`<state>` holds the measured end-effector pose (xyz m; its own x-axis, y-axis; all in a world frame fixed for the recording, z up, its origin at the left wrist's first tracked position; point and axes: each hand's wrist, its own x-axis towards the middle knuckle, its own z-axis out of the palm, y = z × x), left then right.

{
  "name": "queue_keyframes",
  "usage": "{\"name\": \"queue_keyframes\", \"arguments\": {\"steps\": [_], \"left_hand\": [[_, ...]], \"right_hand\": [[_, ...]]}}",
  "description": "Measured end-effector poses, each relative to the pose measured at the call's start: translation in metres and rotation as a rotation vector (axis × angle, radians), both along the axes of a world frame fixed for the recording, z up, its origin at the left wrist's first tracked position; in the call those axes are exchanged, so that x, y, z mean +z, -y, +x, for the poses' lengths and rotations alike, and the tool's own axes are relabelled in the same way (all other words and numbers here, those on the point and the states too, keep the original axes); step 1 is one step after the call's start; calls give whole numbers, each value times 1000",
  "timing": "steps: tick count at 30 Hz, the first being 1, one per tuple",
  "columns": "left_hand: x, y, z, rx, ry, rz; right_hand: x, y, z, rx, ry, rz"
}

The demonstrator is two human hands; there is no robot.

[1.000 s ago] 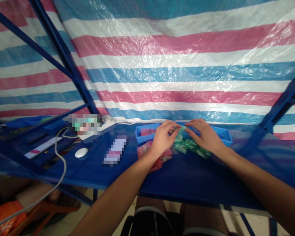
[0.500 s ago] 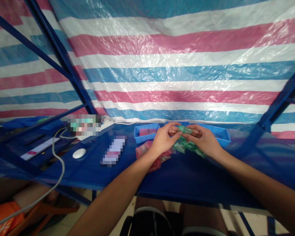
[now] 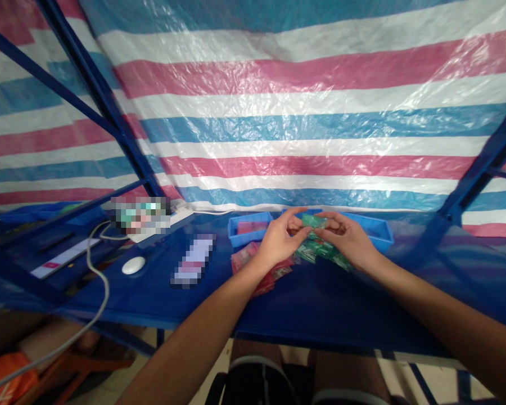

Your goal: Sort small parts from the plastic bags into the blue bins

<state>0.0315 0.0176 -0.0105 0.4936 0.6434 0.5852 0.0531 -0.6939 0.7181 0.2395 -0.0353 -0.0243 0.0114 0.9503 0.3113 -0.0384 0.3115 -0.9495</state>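
Between my two hands is a small green plastic packet (image 3: 313, 221), raised over the table. My left hand (image 3: 280, 239) pinches its left side with thumb and fingers. At its right side, my right hand (image 3: 349, 236) is closed on the packet in the same way. Beneath them lies a loose heap of similar green packets (image 3: 314, 250), partly covered by my hands. A pile of red packets (image 3: 257, 264) spreads on the table under and beside my left wrist. What the packets contain is too small to make out.
Behind my hands stand a blue bin holding something red (image 3: 248, 228) and another blue bin (image 3: 377, 233) on the right, with part of a third between them. Left on the blue table (image 3: 320, 309) lie a phone (image 3: 194, 261), a white oval object (image 3: 134, 265) and a cable (image 3: 105, 287).
The held green packet now stands more upright and shows more of its face between my fingers. Both hands stay almost in place; the view has shifted slightly.
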Motion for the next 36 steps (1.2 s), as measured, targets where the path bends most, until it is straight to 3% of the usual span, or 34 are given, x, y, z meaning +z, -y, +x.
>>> {"name": "queue_keyframes", "arguments": {"steps": [5,8,14,22,30,33,36], "left_hand": [[8,8,-3,71,-108,391],[10,7,-4,77,-151,480],[13,7,-6,132,-81,371],[13,11,-3,146,-68,258],[15,13,-5,10,-121,463],[14,10,-5,-6,-129,449],[14,9,-6,46,-106,387]], "right_hand": [[8,2,2,-58,-138,-63],[11,4,2,-10,-167,-135],[17,10,0,121,-128,-154],[9,3,8,-4,123,-70],[13,4,11,85,-198,-278],[15,7,10,157,-188,-357],[16,10,6,163,-151,-315]]}}
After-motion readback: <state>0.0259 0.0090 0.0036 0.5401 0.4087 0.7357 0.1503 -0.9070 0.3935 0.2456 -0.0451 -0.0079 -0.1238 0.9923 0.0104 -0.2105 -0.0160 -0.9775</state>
